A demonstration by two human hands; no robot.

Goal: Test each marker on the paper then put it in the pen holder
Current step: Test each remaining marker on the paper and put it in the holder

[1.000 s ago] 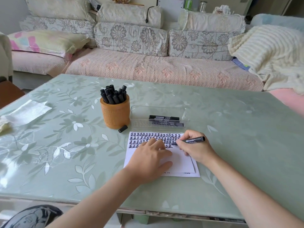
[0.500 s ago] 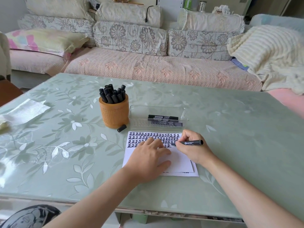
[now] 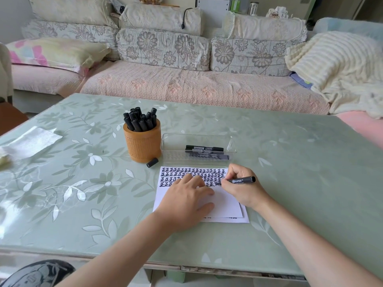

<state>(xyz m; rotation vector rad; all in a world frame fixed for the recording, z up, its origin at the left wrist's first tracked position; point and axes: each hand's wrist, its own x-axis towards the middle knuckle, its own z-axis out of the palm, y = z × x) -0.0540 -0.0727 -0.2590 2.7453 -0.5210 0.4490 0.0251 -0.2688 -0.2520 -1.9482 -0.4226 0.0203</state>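
Living-room setting, head view: a sofa (image 3: 186, 88) stands behind the green, leaf-patterned table (image 3: 290, 183) that serves as the work surface. The paper (image 3: 226, 204) lies near the front edge, directly before the person, on top of a second sheet. Its upper part is filled with rows of black test marks and its lower part is blank.

The left hand (image 3: 184, 199) rests flat on the sheet with straight, spread fingers, judged to be pinning it against the drag of the nib. The right hand (image 3: 240, 189) pinches the marker (image 3: 241, 180) in a writing grip, fingers curled round the barrel near the nib and the barrel lying low, its tail pointing right. The nib appears to meet the sheet at the right end of the lowest marks, though the fingers partly hide the contact.

A loose cap (image 3: 152, 162) lies just beside the pen holder (image 3: 143, 146); it is probably this marker's, left within reach for recapping. The holder stands just behind the paper's left corner, packed with upright capped markers (image 3: 141, 121). To its right, a clear tray (image 3: 176, 139) holds a few flat-lying markers (image 3: 205, 151), presumably awaiting test.

Step in hand: testing. Capping and placing in the holder are not yet done.
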